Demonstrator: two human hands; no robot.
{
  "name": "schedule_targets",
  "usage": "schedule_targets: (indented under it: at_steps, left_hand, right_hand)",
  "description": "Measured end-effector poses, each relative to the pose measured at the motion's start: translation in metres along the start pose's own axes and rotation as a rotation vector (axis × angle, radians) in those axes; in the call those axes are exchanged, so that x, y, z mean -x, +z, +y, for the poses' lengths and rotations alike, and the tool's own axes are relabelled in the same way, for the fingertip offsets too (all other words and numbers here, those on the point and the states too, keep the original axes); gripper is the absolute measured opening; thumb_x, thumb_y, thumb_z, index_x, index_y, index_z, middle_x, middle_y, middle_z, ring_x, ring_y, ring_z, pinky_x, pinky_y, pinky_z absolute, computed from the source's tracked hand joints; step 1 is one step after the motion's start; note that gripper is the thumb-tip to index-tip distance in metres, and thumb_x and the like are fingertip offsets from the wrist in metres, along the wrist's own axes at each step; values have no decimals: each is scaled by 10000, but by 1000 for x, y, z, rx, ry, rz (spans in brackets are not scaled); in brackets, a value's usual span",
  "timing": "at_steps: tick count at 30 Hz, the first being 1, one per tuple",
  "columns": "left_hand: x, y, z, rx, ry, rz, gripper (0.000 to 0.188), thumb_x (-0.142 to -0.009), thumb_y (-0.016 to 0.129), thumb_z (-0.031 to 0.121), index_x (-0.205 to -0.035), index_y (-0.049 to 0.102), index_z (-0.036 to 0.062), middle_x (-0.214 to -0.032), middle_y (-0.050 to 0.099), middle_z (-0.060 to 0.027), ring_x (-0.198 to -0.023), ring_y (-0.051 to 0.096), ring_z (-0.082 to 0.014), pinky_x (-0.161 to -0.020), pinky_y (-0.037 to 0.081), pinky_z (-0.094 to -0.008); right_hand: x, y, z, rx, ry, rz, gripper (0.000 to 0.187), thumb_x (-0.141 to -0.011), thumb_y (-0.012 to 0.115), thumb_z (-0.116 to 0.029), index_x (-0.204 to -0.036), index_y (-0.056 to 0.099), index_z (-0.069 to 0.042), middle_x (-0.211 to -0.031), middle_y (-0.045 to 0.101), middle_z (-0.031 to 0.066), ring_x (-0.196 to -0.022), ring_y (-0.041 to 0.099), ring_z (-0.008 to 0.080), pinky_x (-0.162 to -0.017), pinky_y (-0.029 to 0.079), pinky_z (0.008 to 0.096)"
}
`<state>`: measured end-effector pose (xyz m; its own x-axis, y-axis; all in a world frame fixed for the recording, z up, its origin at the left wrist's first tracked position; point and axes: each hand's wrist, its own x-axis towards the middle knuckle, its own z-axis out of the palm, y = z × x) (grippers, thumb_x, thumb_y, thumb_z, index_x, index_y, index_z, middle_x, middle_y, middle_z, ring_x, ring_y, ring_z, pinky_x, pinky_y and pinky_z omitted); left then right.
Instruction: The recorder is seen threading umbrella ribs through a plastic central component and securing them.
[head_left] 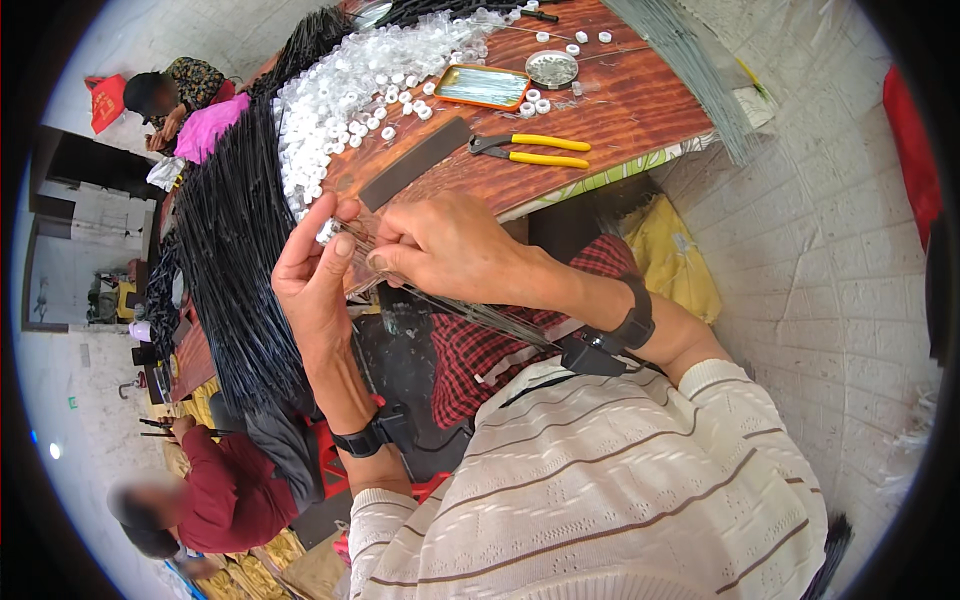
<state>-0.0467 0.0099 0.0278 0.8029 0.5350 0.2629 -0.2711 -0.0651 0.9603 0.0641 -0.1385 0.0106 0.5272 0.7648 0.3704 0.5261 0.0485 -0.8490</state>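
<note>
In front of me, at the table's near edge, my left hand (pixel 316 272) is closed, its thumb and fingers pinching a small white plastic cap (pixel 327 231). Close beside it on the right, my right hand (pixel 445 248) is closed in a pinch on thin grey wires, mostly hidden behind its fingers. A bundle of these thin grey wires (pixel 490 320) trails from under that hand across my lap. Just beyond the hands lie a dark rectangular block (pixel 415 163) and cutting pliers (pixel 548 150) with yellow handles.
Clear and white plastic caps (pixel 350 90) are heaped on the wooden table (pixel 620 95). An orange-rimmed tray (pixel 483 88) and a round dish (pixel 552 68) hold small parts. Black strands (pixel 235 260) hang over the left edge; grey wires (pixel 690 70) lie right. Two people sit at left.
</note>
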Motion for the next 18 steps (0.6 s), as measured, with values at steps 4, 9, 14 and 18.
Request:
schedule_targets:
  at_steps: [4, 9, 14, 18]
  left_hand:
    - [-3, 1, -1, -8, -8, -6, 465, -831, 726, -12, -1273, 586, -41, -1118, 687, -148, -837, 601, -70, -751, 484, -204]
    - [-7, 0, -3, -1, 10, -48, 461, -833, 725, -12, -1269, 583, -48, -1104, 689, -147, -869, 616, -91, -772, 495, -217]
    - [-8, 2, -4, 36, -5, -56, 463, -830, 729, -6, -1266, 581, -54, -1095, 688, -151, -919, 638, -121, -817, 515, -245]
    - [-8, 0, -4, 61, 10, -80, 463, -824, 735, -1, -1258, 584, -58, -1091, 688, -159, -948, 651, -150, -848, 522, -258]
  right_hand:
    - [5, -5, -3, 66, -69, 46, 205, -835, 679, -238, -802, 652, -37, -700, 674, 135, -649, 663, 328, -592, 487, 439]
    - [12, -11, -6, 421, -134, -22, 211, -840, 681, -257, -785, 650, -55, -654, 649, 142, -658, 653, 357, -595, 484, 476]
    - [16, -16, 1, 297, -107, -26, 195, -847, 672, -260, -791, 652, -75, -652, 640, 138, -644, 641, 353, -589, 470, 472]
    - [18, -13, 6, 174, -105, -5, 191, -860, 659, -253, -807, 636, -70, -657, 629, 133, -642, 633, 352, -577, 458, 462]
